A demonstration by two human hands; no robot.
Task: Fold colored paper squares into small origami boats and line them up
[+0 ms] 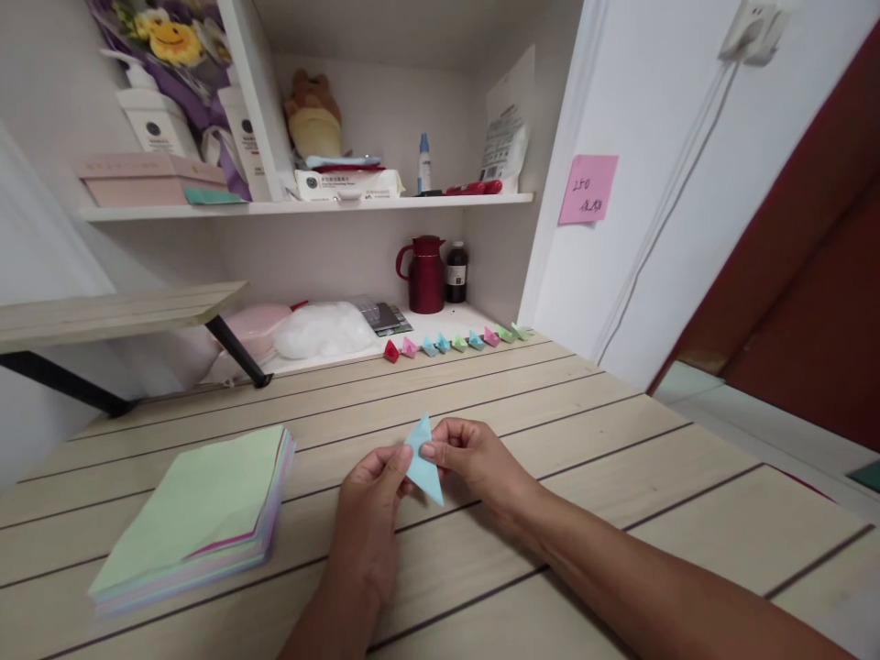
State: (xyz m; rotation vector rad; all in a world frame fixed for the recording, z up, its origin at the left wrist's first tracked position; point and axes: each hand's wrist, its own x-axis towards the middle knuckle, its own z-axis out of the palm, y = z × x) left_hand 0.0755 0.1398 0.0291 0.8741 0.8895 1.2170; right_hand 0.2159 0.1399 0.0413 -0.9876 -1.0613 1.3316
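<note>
A folded piece of light blue paper (424, 469), roughly triangular with pointed ends, is held just above the slatted table. My left hand (375, 490) pinches its left edge between thumb and fingers. On the opposite side, my right hand (474, 458) grips it with the thumb pressed on the front face. Left of my hands lies a thick stack of coloured square paper (199, 495), with a pale green sheet on top. Beyond my hands, a row of small folded paper boats (442, 344) in red, pink, blue and green runs along the table's back edge.
Behind the table, a white shelf (412, 203) holds bottles, boxes and a plush toy. A dark red jug (427, 280) and a dark bottle (456, 273) stand below it. A small raised wooden stand (116, 312) is at left. A pink note (588, 190) sticks to the wall.
</note>
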